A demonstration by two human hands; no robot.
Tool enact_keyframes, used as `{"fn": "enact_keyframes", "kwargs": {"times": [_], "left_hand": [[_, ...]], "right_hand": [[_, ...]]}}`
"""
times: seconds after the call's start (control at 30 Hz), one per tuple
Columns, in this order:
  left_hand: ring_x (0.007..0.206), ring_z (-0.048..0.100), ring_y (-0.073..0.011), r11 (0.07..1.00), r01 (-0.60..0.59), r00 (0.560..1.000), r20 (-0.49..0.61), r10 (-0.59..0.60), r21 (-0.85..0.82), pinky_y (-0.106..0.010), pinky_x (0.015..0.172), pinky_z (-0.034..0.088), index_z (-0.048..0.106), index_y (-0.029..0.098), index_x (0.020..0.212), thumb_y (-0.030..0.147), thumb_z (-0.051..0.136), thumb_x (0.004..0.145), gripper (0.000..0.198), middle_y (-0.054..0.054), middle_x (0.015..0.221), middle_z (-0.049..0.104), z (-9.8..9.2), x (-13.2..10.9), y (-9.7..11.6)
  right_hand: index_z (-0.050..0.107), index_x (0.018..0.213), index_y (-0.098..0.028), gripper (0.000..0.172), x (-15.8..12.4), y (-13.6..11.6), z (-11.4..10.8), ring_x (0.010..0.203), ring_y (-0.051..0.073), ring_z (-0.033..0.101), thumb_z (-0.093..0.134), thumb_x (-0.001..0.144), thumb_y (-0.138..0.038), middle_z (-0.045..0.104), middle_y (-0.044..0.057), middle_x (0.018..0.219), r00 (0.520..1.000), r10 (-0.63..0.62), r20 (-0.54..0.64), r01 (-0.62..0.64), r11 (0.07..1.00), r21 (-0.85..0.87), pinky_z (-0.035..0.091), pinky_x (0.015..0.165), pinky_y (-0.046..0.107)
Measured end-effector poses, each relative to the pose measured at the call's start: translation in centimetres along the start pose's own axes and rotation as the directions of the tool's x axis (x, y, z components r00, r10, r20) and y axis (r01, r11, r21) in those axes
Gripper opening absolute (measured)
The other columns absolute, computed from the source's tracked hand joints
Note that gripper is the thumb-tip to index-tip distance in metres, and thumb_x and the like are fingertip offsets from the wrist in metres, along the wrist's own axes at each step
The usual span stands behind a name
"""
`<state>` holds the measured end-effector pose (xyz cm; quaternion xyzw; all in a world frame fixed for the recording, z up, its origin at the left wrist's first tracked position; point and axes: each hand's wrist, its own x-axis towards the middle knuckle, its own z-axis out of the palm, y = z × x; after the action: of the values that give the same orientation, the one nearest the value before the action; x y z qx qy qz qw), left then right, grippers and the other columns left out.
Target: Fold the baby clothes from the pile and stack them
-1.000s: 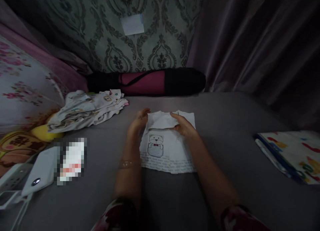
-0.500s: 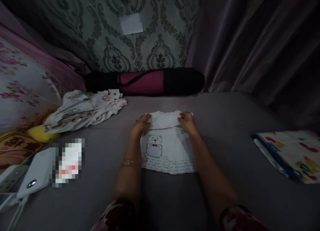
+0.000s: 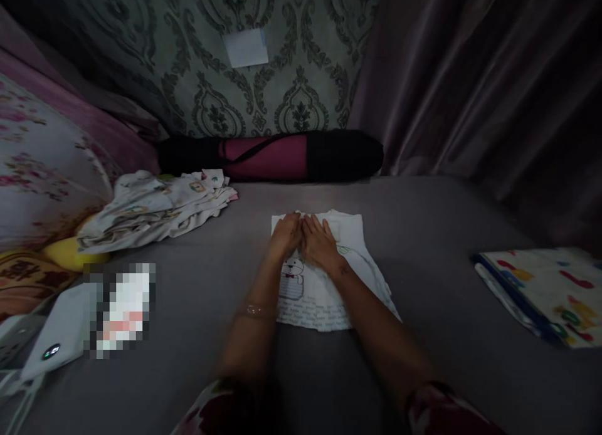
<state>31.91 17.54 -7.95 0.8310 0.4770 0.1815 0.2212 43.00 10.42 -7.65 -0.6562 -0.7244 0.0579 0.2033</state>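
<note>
- Nearest me, two dark floral sleeves [image 3: 207, 410] come in from the bottom edge, forearms reaching forward over the grey sheet [image 3: 188, 335].
- Down at my left, cables [image 3: 28, 400] run up to a white device [image 3: 61, 335] with a small round display; a pixelated patch [image 3: 125, 313] sits just beside it, so I can't read what's there.
- And here's the shirt [image 3: 324, 313], lying flat on the sheet, dead centre in my head view, hem towards me, with a bear print [image 3: 291, 286] on its left half, partly covered by my arm and hand.
- My left hand [image 3: 286, 234], a clear bracelet [image 3: 254, 309] behind it, is palm down on the shirt's upper part, fingers close together; whether it pinches any cloth, I cannot tell.
- My right hand [image 3: 320, 239] lies right next to it, palm down, fingers out straight and slightly spread on the white fabric.
- Off to the right, well apart, a folded cloth [image 3: 550, 284] with bright patterns.
- Farther left, a clothes pile [image 3: 155, 206], rumpled, next to something yellow [image 3: 75, 254].
- At the back, a long black-and-pink bag [image 3: 268, 157] lies along the patterned wall [image 3: 301, 103], white paper [image 3: 247, 47] up on it, purple curtain [image 3: 446, 78] to the right.
</note>
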Motion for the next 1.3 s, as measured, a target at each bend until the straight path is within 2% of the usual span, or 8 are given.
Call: {"fn": "enact_keyframes", "kwargs": {"times": [0.1,0.17,0.47,0.67,0.87,1.07,1.2,1.3], "left_hand": [[0.145,0.021,-0.0306,0.987,0.096,0.994,0.031,-0.101,0.130,-0.052,0.117,0.013,0.040,0.011,0.142,0.039,0.022,0.098,0.055,-0.017,0.153,0.034,0.9,-0.6,-0.1],[0.146,0.018,-0.0303,0.981,0.123,0.990,0.054,-0.133,0.153,-0.052,0.117,0.011,0.037,0.014,0.145,0.042,0.020,0.098,0.057,-0.015,0.155,0.030,0.8,-0.9,-0.2],[0.145,0.021,-0.0296,0.969,0.095,0.993,0.052,-0.110,0.227,-0.049,0.117,0.015,0.037,0.009,0.145,0.037,0.022,0.098,0.056,-0.017,0.154,0.031,0.3,-0.9,0.0],[0.145,0.022,-0.0274,0.975,0.032,0.990,-0.139,-0.001,0.220,-0.047,0.119,0.011,0.035,0.007,0.145,0.043,0.018,0.098,0.061,-0.018,0.153,0.033,0.5,-1.0,0.4],[0.146,0.020,-0.0304,0.963,0.151,0.988,-0.057,-0.142,0.223,-0.051,0.118,0.012,0.037,0.008,0.145,0.049,0.021,0.097,0.065,-0.020,0.154,0.031,1.4,-0.9,-0.1],[0.145,0.023,-0.0304,0.969,0.121,0.989,-0.109,-0.099,0.213,-0.055,0.116,0.014,0.036,0.012,0.146,0.047,0.021,0.097,0.062,-0.018,0.154,0.032,2.0,-1.1,-0.7],[0.145,0.022,-0.0313,0.978,0.081,0.993,-0.100,-0.063,0.193,-0.056,0.116,0.012,0.035,0.010,0.145,0.047,0.022,0.097,0.063,-0.020,0.153,0.032,1.8,-0.9,-1.0],[0.146,0.019,-0.0307,0.982,0.064,0.998,0.014,-0.067,0.180,-0.054,0.116,0.011,0.034,0.011,0.146,0.048,0.026,0.096,0.063,-0.020,0.155,0.028,0.7,-1.2,-1.2]], "right_hand": [[0.038,0.146,-0.007,0.055,-0.3,0.2,0.8,0.145,0.024,0.022,0.030,0.095,-0.025,0.035,0.013,0.153,0.999,0.039,0.026,-0.038,0.999,-0.023,0.004,0.118,0.043],[0.038,0.146,-0.006,0.056,-0.3,0.3,0.9,0.145,0.024,0.022,0.031,0.094,-0.025,0.035,0.013,0.153,0.999,0.035,0.021,-0.034,0.999,-0.025,0.004,0.119,0.043],[0.043,0.144,-0.009,0.053,0.4,1.5,0.0,0.144,0.022,0.025,0.028,0.097,-0.028,0.038,0.012,0.152,0.995,0.043,0.095,-0.044,0.999,0.002,0.011,0.118,0.038],[0.036,0.145,-0.001,0.057,0.2,2.2,-0.1,0.145,0.027,0.018,0.027,0.098,-0.033,0.031,0.018,0.154,0.978,0.174,-0.117,-0.178,0.984,-0.027,0.007,0.118,0.044],[0.041,0.143,-0.003,0.056,0.1,2.7,0.7,0.142,0.029,0.026,0.027,0.096,-0.030,0.035,0.019,0.152,0.966,0.234,-0.107,-0.238,0.971,-0.029,0.011,0.116,0.048],[0.043,0.142,-0.007,0.054,-0.2,2.6,1.0,0.141,0.028,0.027,0.028,0.096,-0.030,0.039,0.016,0.150,0.963,0.225,-0.150,-0.233,0.972,-0.041,0.013,0.116,0.047],[0.042,0.143,-0.007,0.054,0.1,2.6,0.5,0.143,0.028,0.025,0.028,0.097,-0.031,0.036,0.016,0.152,0.967,0.233,-0.100,-0.239,0.970,-0.052,0.012,0.116,0.047],[0.035,0.147,-0.005,0.057,0.4,3.2,-0.8,0.145,0.028,0.019,0.030,0.097,-0.033,0.027,0.016,0.156,0.967,0.238,0.090,-0.235,0.971,-0.042,0.011,0.117,0.049]]}}
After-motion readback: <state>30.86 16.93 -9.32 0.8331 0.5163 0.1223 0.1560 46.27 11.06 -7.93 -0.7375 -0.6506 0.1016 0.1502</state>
